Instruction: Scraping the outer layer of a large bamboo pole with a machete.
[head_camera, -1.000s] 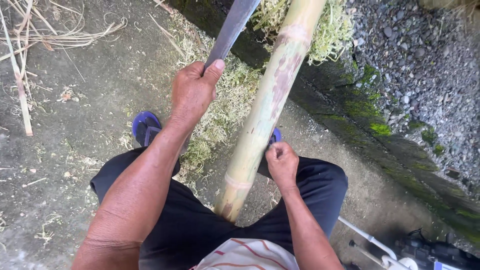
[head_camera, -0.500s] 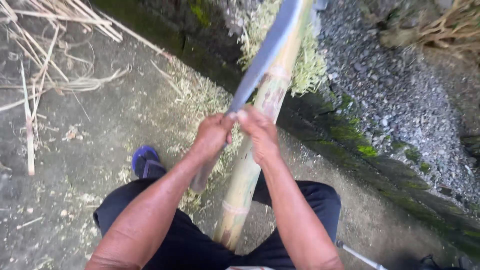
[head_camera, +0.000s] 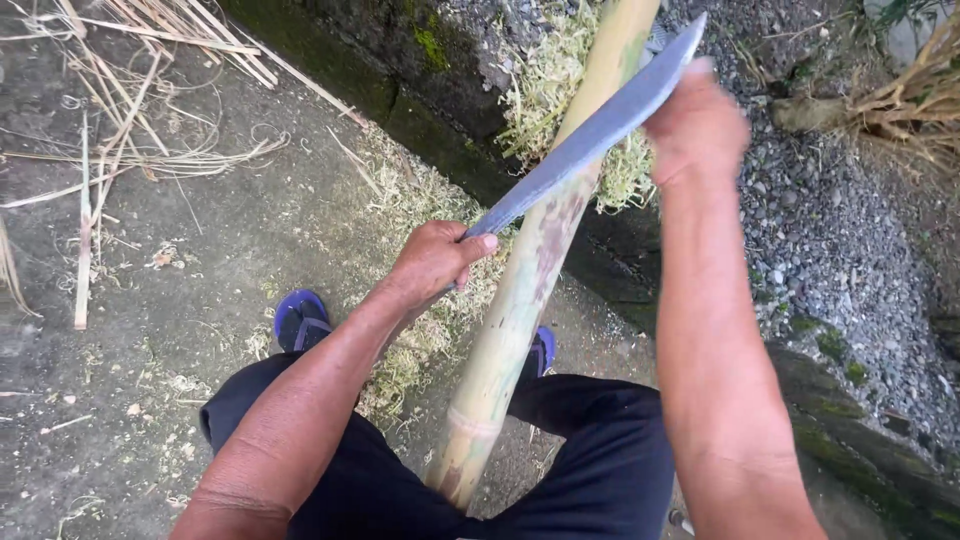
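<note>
The right hand (head_camera: 697, 125) has slid from beside the handle to the far end of the long blade (head_camera: 590, 135), fingers curled there. The left hand (head_camera: 435, 262) grips the handle. Blade lies across the bamboo pole (head_camera: 520, 290), suggesting 2-handed scraping.

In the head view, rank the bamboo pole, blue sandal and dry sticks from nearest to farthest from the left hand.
1. Bamboo pole, just right of the left hand.
2. Blue sandal, lower left of it on the ground.
3. Dry sticks, far upper left.
</note>
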